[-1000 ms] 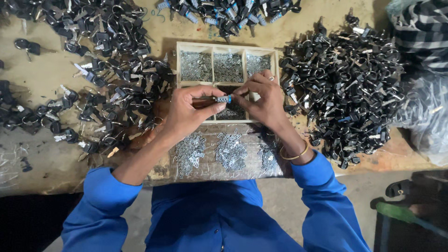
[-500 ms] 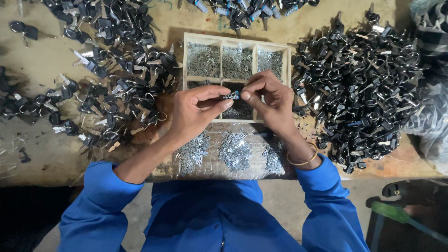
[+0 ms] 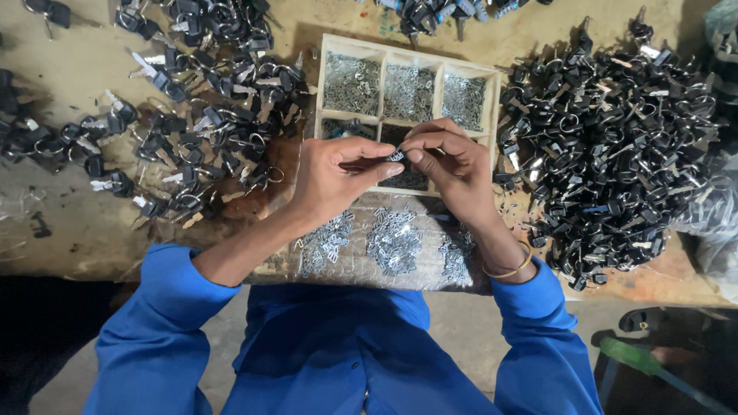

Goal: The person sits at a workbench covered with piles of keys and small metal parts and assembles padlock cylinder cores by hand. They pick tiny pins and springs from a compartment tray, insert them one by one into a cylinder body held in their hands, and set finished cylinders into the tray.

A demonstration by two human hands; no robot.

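My left hand (image 3: 334, 180) and my right hand (image 3: 450, 165) meet above a wooden compartment tray (image 3: 407, 54). Together they pinch a small key (image 3: 393, 155) with a metal blade; the left fingers grip one end, the right fingertips close on the other. The tray's compartments hold small silvery metal parts (image 3: 411, 92). Just in front of the tray, under my wrists, lies a clear plastic bag (image 3: 392, 246) with several clumps of the same silvery parts. My sleeves are blue, and a thin bangle sits on the right wrist.
A big heap of black-headed keys on rings (image 3: 615, 138) lies right of the tray. A looser spread of similar keys (image 3: 192, 131) covers the left, more at the top edge (image 3: 453, 11). The worn wooden table's front edge (image 3: 92, 265) runs below. A green-handled tool (image 3: 653, 369) lies lower right.
The view has shifted slightly, and both hands stay together over the tray. The fingers have turned the small key between them; the blue-tinted end seen earlier is now hidden.
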